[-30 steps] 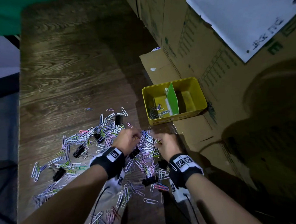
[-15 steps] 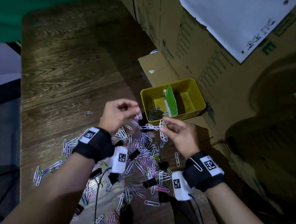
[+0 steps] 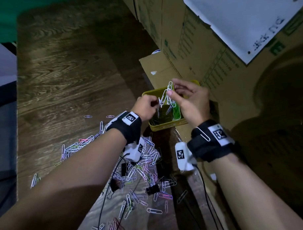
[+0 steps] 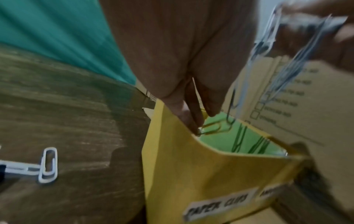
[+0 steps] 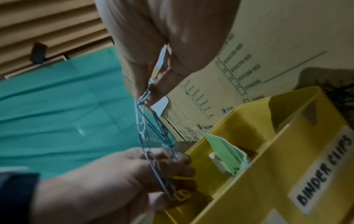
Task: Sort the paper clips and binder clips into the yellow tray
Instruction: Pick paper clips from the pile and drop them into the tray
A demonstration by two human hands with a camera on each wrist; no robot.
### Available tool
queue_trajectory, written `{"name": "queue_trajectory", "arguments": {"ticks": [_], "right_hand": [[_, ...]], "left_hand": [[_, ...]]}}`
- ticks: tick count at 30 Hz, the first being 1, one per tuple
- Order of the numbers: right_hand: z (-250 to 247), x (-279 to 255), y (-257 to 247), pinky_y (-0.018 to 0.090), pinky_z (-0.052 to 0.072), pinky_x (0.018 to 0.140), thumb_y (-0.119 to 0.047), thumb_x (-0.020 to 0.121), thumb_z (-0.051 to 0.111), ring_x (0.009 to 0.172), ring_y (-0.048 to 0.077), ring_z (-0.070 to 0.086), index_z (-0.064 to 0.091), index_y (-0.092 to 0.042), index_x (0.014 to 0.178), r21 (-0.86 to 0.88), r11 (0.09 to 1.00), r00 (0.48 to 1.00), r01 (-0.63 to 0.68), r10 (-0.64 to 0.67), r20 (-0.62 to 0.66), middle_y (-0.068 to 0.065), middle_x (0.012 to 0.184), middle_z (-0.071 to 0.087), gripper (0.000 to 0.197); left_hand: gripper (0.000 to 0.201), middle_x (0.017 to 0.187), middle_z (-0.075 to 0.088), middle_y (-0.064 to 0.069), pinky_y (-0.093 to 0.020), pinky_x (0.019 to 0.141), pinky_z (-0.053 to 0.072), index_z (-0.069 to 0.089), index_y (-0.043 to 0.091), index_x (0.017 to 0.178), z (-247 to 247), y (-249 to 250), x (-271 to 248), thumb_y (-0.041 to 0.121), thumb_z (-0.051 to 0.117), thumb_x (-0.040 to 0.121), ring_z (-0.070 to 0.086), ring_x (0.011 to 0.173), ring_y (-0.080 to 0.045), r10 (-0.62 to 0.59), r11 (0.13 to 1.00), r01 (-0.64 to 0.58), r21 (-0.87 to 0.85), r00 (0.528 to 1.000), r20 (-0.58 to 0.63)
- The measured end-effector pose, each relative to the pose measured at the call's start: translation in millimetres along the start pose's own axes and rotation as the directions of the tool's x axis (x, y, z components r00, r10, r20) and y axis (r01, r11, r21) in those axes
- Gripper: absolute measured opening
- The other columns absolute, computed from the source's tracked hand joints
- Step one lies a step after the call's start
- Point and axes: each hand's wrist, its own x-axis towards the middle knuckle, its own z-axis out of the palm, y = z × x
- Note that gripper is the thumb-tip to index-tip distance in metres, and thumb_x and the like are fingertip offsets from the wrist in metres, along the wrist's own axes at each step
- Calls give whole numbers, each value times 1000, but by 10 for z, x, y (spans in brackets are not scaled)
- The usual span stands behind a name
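Observation:
A tangled bunch of linked paper clips (image 3: 167, 98) hangs above the yellow tray (image 3: 165, 127). My right hand (image 3: 171, 90) pinches its top end between thumb and fingers (image 5: 145, 91). My left hand (image 3: 155, 104) grips the lower end (image 5: 159, 177) just over the left compartment, labelled PAPER CLIPS (image 4: 218, 204). A green divider (image 3: 176, 113) splits the tray; the other side is labelled BINDER CLIPS (image 5: 321, 171). Many loose paper clips (image 3: 148, 158) lie on the wooden table (image 3: 68, 74), with black binder clips (image 3: 152, 189) among them.
Cardboard boxes (image 3: 187, 44) stand right behind and beside the tray. One paper clip (image 3: 203, 134) clings to my right wrist strap. Wrist-camera cables (image 3: 105, 199) trail over the pile. The table's left edge (image 3: 17, 119) borders a darker floor.
Both hands lifted off the pile and moved up and to the right, carrying the tangled clips to above the tray.

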Motion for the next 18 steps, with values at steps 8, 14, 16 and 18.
{"name": "queue_trajectory", "arguments": {"ticks": [8, 14, 16, 18], "right_hand": [[269, 243, 457, 39, 49, 96, -15, 81, 72, 97, 12, 61, 62, -19, 119, -453, 888, 965, -75, 180, 193, -5, 104, 64, 40], [188, 8, 442, 32, 51, 95, -15, 85, 68, 101, 12, 64, 64, -19, 118, -455, 888, 904, 69, 138, 405, 2, 115, 68, 33], [123, -172, 429, 32, 54, 87, -8, 80, 71, 88, 15, 65, 68, -15, 109, -323, 946, 888, 14, 137, 440, 4, 99, 70, 29], [29, -374, 443, 23, 52, 78, -3, 76, 74, 77, 15, 62, 68, -13, 104, -303, 952, 802, -37, 210, 560, 4, 91, 67, 30]], "left_hand": [[16, 78, 67, -3, -27, 62, 57, 67, 18, 94, -44, -107, -390, 9, 56, 90, 62, 63, -12, -116, 936, 28, -352, 966, -232], [16, 93, 68, 2, -34, 76, 53, 66, 19, 101, 130, -314, -1074, 26, 61, 88, 63, 80, -13, 117, 992, -123, 21, 972, 205], [28, 105, 63, 3, -33, 79, 52, 60, 24, 110, 297, -327, -1296, 40, 58, 88, 61, 89, -13, 175, 951, -262, 166, 896, 408], [34, 114, 54, 3, -33, 79, 51, 52, 25, 118, 462, -370, -1463, 43, 53, 89, 56, 97, -15, 164, 900, -307, 309, 896, 413]]}}
